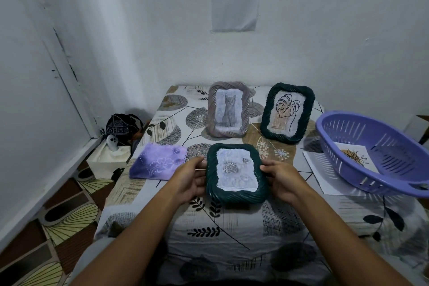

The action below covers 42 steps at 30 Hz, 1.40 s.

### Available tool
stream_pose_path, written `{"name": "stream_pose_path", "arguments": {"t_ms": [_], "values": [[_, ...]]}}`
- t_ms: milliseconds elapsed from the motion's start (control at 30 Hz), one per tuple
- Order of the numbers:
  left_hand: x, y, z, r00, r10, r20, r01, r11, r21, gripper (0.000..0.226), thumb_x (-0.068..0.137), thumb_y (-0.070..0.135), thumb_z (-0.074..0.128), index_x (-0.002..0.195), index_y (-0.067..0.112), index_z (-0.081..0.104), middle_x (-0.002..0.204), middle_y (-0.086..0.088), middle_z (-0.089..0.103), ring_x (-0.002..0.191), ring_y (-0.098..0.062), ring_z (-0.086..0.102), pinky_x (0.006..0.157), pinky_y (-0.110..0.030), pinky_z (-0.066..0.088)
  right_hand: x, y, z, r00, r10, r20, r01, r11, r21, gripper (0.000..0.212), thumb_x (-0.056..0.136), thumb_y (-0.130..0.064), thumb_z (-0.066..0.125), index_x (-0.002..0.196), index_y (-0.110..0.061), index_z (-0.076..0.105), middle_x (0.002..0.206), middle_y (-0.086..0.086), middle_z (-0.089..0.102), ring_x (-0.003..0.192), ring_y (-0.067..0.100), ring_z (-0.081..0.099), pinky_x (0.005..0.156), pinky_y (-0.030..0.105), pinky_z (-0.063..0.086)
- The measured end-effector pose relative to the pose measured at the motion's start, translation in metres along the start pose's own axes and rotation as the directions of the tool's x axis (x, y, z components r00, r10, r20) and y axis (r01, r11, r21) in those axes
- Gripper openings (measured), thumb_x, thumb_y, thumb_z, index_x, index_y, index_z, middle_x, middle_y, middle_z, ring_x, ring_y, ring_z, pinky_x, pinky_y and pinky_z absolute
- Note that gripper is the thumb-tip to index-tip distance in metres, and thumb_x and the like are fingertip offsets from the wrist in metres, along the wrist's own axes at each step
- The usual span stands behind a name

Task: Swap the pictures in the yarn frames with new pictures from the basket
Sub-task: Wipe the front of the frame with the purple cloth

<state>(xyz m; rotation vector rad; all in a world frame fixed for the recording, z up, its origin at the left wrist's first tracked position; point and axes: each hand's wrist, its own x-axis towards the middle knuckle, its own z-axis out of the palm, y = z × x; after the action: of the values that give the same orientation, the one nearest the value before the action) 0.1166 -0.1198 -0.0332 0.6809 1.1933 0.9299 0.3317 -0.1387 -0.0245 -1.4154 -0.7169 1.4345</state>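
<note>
The dark green yarn frame (pixel 237 173) with the rose picture (pixel 237 172) is held near the front middle of the bench (pixel 232 227), face toward the camera. Whether its lower edge touches the cloth cannot be determined. The left hand (pixel 191 177) grips the frame's left edge, fingers curled behind it and thumb at the front rim. The right hand (pixel 282 180) grips the right edge in the same way.

Step in hand, as judged: handling this frame to reach its picture. Recommended practice:
- Support both side edges evenly, so the soft yarn rim does not twist.
- Turn the frame over before freeing the picture; the back is not visible, so the opening method cannot be stated.
- Draw the paper out flat to avoid creasing.

Count of items:
- Yarn frames: three. One in the hands; a grey-mauve frame (pixel 228 109) with a cat picture and a second dark green frame (pixel 287 112) with a leaf drawing stand upright farther back, side by side and apart.
- Baskets: one, a purple slotted basket (pixel 380 155), at the right, tilted.
- Pictures in the basket: one visible, a flower drawing (pixel 355 158); more beneath cannot be ruled out.
- Loose sheets: one white sheet (pixel 318 174) under the basket.
- Purple cloths: one folded purple cloth (pixel 157 162), just left of the left hand.
</note>
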Motion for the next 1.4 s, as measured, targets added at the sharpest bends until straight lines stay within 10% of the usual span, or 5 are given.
{"name": "stream_pose_path", "arguments": {"t_ms": [400,867,1000,1233,1400], "values": [[0.015,0.016,0.001,0.999,-0.047,0.017,0.038,0.932,0.361,0.063,0.095,0.057,0.040,0.105,-0.002,0.059,0.069,-0.012,0.061,0.057,-0.023,0.059,0.060,-0.033,0.052,0.030,-0.006,-0.003,0.995,-0.003,-0.098,-0.034,0.926,-0.375,0.016,0.090,-0.018,0.058,0.078,-0.010,0.052,0.070,0.007,0.053,0.061,0.022,0.052,0.054,0.030,0.043],[0.021,0.023,0.010,0.997,0.000,0.081,-0.044,0.843,0.535,0.045,0.098,0.051,0.039,0.090,0.008,0.050,0.070,-0.006,0.040,0.055,-0.016,0.038,0.047,-0.026,0.050,0.035,-0.005,-0.006,0.990,-0.105,-0.094,0.036,0.832,-0.554,0.014,0.087,-0.015,0.061,0.084,-0.002,0.059,0.070,0.013,0.054,0.056,0.023,0.051,0.049,0.028,0.043],[0.025,0.019,-0.009,0.947,0.301,0.114,-0.273,0.564,0.780,0.033,0.094,0.043,0.054,0.092,0.011,0.062,0.080,-0.006,0.061,0.061,-0.017,0.052,0.063,-0.026,0.043,0.030,-0.009,0.006,0.943,-0.334,-0.017,0.198,0.600,-0.775,0.011,0.086,-0.016,0.062,0.089,-0.009,0.070,0.083,0.008,0.066,0.080,0.024,0.062,0.077,0.039,0.054],[0.003,0.022,-0.097,0.611,0.734,0.297,-0.433,-0.004,0.901,0.060,0.077,0.059,0.057,0.116,0.015,0.066,0.105,0.000,0.067,0.090,-0.009,0.054,0.073,-0.020,0.040,0.037,-0.014,0.077,0.853,-0.444,0.274,0.511,0.608,-0.608,0.025,0.089,-0.012,0.064,0.112,-0.006,0.067,0.104,0.008,0.067,0.088,0.017,0.062,0.073,0.032,0.053],[-0.005,0.016,-0.161,0.657,0.713,0.244,-0.302,-0.047,0.952,0.098,0.068,0.084,0.047,0.136,0.014,0.050,0.130,-0.004,0.053,0.119,-0.018,0.045,0.098,-0.036,0.044,0.057,-0.008,0.140,0.807,-0.368,0.462,0.589,0.542,-0.599,0.031,0.089,-0.014,0.065,0.118,-0.003,0.064,0.113,0.011,0.068,0.095,0.017,0.062,0.080,0.026,0.049]]}}
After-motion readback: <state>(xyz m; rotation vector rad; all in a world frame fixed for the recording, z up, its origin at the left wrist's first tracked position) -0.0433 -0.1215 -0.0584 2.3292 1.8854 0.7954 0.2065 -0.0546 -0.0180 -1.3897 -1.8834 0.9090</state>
